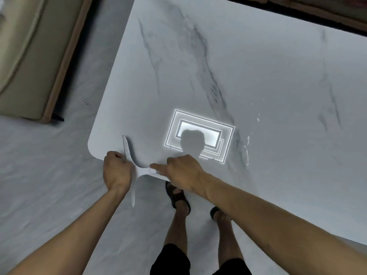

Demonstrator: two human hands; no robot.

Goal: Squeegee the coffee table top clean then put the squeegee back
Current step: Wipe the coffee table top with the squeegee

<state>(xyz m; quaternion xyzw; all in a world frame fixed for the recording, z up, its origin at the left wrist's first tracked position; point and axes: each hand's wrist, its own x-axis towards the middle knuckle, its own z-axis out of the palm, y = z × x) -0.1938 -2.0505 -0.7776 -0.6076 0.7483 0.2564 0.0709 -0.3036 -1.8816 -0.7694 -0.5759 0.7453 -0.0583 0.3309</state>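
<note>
White plastic squeegee [142,171] sits at the near left corner of the table [258,66], and both my hands are on it. My left hand [117,171] is curled round the long blade bar near its middle. My right hand [183,171] is clamped on the short handle, and its fingers [158,167] show one forefinger laid straight along the top. The blade crosses the table's near edge: its far end lies over the top just inside the rounded corner, while its near end sticks out past the edge above the floor [49,175]. The handle points right, along that edge.

The marble-look top stretches away from me and to the right, grey veined, with a bright reflection of a ceiling light [198,124] just beyond my right hand. Thin wet streaks [247,147] glint further right, well apart from the blade. The left edge of the table runs up and away, with a strip of pale floor between it and a beige cushioned seat [29,66] with a wooden frame. A dark band [297,8] borders the far edge. My sandalled feet [178,197] stand on the floor close against the near edge.
</note>
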